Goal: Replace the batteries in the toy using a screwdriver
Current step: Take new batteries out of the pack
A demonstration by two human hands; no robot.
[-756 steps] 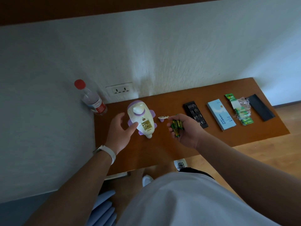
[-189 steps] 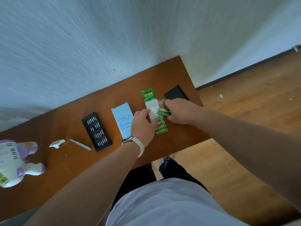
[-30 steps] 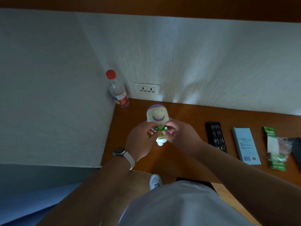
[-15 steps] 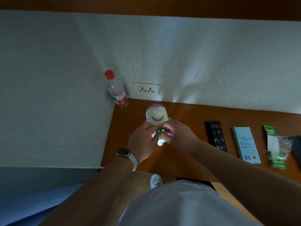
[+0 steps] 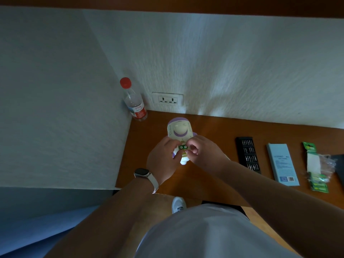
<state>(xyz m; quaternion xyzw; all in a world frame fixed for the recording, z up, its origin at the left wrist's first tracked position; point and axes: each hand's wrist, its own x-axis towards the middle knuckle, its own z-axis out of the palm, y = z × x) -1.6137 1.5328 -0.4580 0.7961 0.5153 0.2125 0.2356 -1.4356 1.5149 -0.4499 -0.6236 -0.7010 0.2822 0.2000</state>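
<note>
I see a watch (image 5: pixel 142 173) w/ pale strap on L wrist, bare forearms (image 5: pixel 119 216), white tee (image 5: pixel 214 237), one white shoe (image 5: pixel 178 204).

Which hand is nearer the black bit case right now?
Right. The right hand pinches batteries at the toy, on the side toward the bit case; the left hand is on the toy's far side.

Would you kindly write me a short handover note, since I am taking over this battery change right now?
Left hand: grips the toy by its lower body.
Right hand: pinches the two green batteries at the toy's open compartment.
The opened battery pack and the bit case lie to the right on the table.
Done: compartment open, batteries brought to it.
Left: seat them, refit the cover and drive the screw. The cover and screwdriver are not in view.
</note>
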